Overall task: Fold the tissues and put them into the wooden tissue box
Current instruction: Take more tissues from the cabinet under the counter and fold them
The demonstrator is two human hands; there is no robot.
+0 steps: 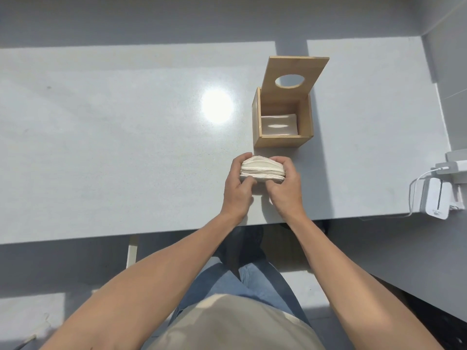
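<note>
A thick stack of white tissues is folded over into a dome, held just above the white table. My left hand grips its left side and my right hand grips its right side, thumbs under the near edge. Right behind the stack stands the wooden tissue box, open at the top. Its lid, which has a round hole, leans upright at the back. The box's inside bottom looks white; whether that is tissue I cannot tell.
The white table stretches left, with a bright glare spot left of the box. White chargers and a cable sit at the table's right edge. The near table edge runs just below my wrists.
</note>
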